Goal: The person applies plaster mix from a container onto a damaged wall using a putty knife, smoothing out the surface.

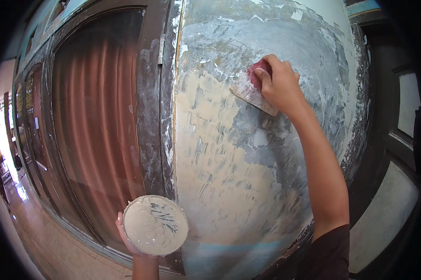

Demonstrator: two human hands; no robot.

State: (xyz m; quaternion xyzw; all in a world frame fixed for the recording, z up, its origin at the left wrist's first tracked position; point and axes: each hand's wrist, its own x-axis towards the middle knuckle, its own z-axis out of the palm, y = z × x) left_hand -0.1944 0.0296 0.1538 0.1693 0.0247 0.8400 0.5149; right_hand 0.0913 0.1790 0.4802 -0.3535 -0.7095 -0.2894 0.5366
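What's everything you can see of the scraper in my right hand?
The scraper has a reddish upper part, partly hidden by the right hand gripping it, and a flat, whitish-smeared blade widening toward a straight edge. Its material is unclear. It tilts, that edge sloping down rightward, at the patchy wall; contact is hard to tell.

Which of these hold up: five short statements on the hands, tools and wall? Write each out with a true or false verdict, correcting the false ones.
1. The right hand grips a scraper. True.
2. The left hand holds a brush. False: it holds a round container.
3. Beige paste covers the whole wall. False: much of the wall shows grey.
4. A reddish curtain hangs left of the wall. True.
5. The container is higher than the scraper. False: it is lower.
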